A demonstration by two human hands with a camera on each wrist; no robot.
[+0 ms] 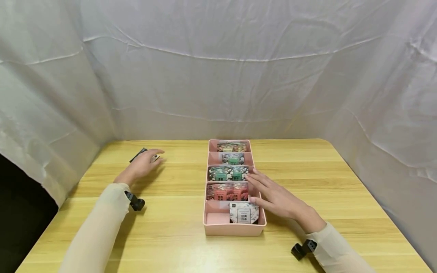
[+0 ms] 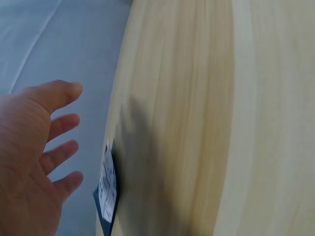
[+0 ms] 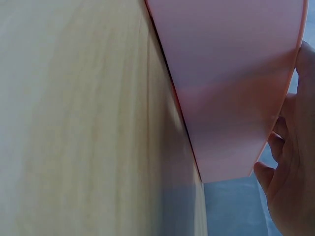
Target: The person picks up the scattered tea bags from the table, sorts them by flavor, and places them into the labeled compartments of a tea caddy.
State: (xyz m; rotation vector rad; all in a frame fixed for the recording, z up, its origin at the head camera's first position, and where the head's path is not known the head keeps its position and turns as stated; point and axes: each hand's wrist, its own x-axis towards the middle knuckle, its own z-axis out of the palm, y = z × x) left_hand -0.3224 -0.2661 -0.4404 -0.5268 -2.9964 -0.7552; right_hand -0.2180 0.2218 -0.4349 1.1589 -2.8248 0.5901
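Note:
My left hand (image 1: 141,166) hovers at the back left of the table, fingers spread and slightly bent, holding nothing. Beneath and beyond it lies a dark packet (image 1: 137,154) with a pale printed face; the hand partly hides it in the head view. In the left wrist view this packet (image 2: 107,189) lies flat, apart from the fingertips. A pink divided box (image 1: 235,230) stands mid-table. My right hand (image 1: 278,197) rests along its right rim, fingers loosely extended over the edge. Nearest it are a white packet (image 1: 244,213) in the front compartment and red packets (image 1: 220,193) behind.
Behind the red packets, the box holds green-labelled packets (image 1: 220,175), a single packet with a green label (image 1: 233,159), and a reddish-green packet (image 1: 232,147) at the back. The wooden table (image 1: 170,227) meets a hanging pale cloth (image 1: 218,94) at its back.

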